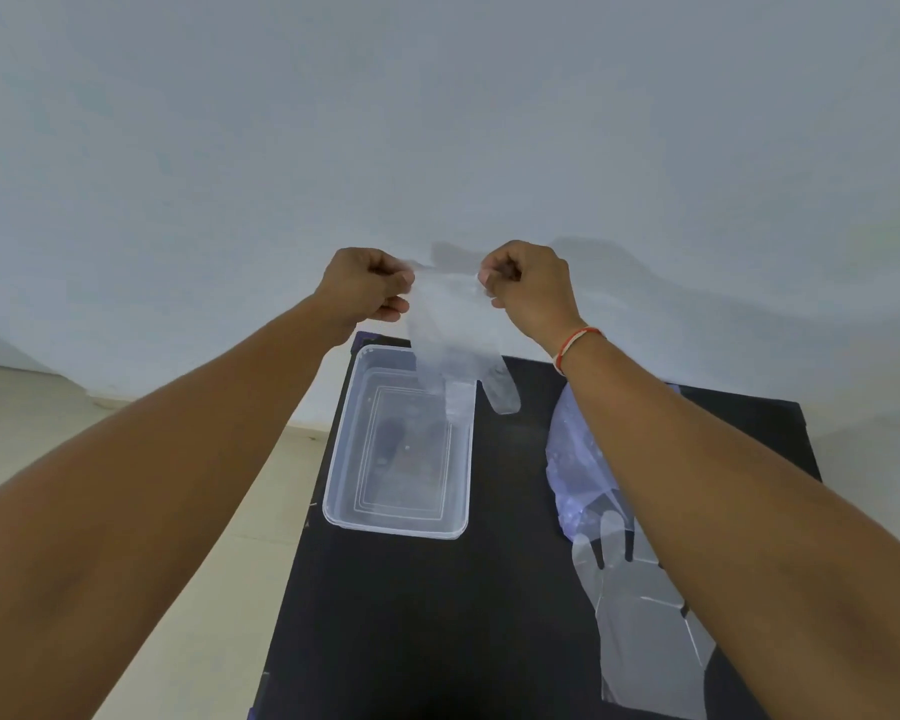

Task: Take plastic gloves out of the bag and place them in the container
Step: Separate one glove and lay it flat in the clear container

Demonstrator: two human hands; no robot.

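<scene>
A clear plastic glove (453,335) hangs fingers-down between my two hands, held up by its cuff. My left hand (367,285) pinches the cuff's left corner and my right hand (528,288) pinches the right corner. The glove's fingertips dangle over the far end of a clear rectangular container (333,491), which stands on the black table (437,615). A crumpled clear bag (575,459) lies to the container's right, partly hidden under my right forearm. A second clear glove (640,631) lies flat on the table in front of the bag.
The black table is small; its left edge runs beside a beige floor (126,433). A pale wall (437,122) stands right behind the table's far edge. A red and white thread band (575,345) circles my right wrist.
</scene>
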